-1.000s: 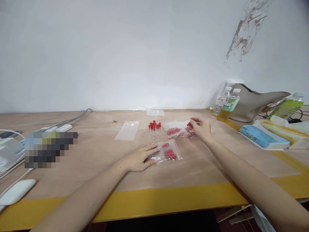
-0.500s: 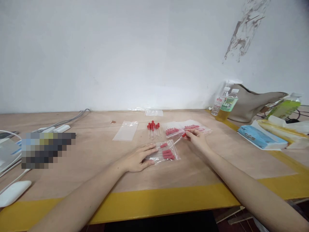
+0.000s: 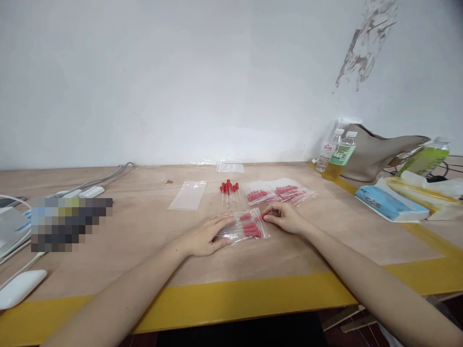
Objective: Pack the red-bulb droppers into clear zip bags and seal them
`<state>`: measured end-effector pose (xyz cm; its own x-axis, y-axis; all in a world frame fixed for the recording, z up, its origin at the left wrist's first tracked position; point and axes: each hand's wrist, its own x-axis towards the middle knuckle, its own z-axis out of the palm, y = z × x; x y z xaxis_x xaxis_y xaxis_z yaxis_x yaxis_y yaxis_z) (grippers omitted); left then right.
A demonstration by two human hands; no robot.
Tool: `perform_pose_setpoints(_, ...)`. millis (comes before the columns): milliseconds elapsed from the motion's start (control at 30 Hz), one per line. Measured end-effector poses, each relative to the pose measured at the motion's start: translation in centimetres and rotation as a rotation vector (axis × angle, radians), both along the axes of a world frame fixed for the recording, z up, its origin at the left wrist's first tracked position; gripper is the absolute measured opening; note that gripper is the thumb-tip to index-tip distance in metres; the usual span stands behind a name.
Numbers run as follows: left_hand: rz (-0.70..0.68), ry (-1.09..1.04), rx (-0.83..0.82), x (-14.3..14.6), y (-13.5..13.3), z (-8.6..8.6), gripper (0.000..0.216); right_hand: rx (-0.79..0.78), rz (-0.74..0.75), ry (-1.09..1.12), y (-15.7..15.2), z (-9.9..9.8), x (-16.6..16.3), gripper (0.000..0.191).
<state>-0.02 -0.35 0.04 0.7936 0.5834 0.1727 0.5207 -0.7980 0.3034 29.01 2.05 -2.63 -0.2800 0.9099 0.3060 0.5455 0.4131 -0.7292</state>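
A clear zip bag (image 3: 237,232) lies on the table with several red-bulbed droppers (image 3: 250,226) inside, their bulbs toward its right end. My left hand (image 3: 208,236) rests on the left part of this bag, thumb and fingers stretched and apart. At the bag's right end, my right hand (image 3: 284,218) pinches another dropper (image 3: 261,218) by its red bulb. That dropper's stem points left into the bag's mouth, mostly hidden by plastic. Behind the bag stands a loose bunch of red-bulbed droppers (image 3: 229,190), stems toward me.
Filled bags of droppers (image 3: 287,192) overlap behind my right hand. A flat empty bag (image 3: 188,195) lies left of the loose bunch, another packet (image 3: 230,167) by the wall. Bottles (image 3: 334,159) and a blue tissue pack (image 3: 390,203) are at right; cables and a white mouse (image 3: 23,289) at left.
My right hand has moved left and toward me, taking the dropper from outside the bag's right end to its mouth. My left hand stays on the bag.
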Motion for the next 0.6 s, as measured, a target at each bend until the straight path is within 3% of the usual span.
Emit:
perform_pose_setpoints(233, -0.011, -0.039, 0.0, 0.2, -0.2, 0.2, 0.055, -0.049, 0.012, 0.101, -0.4, -0.2, -2.6, 0.021)
perform_pose_setpoints(433, 0.005, -0.006, 0.01, 0.2, 0.0, 0.1, 0.055, -0.125, 0.013, 0.219, -0.5, -0.2, -2.8, 0.025)
perform_pose_setpoints(600, -0.001, -0.016, 0.001, 0.2, 0.0, 0.1, 0.055, -0.19, 0.117, 0.343, -1.0, 0.4, -3.2, 0.032)
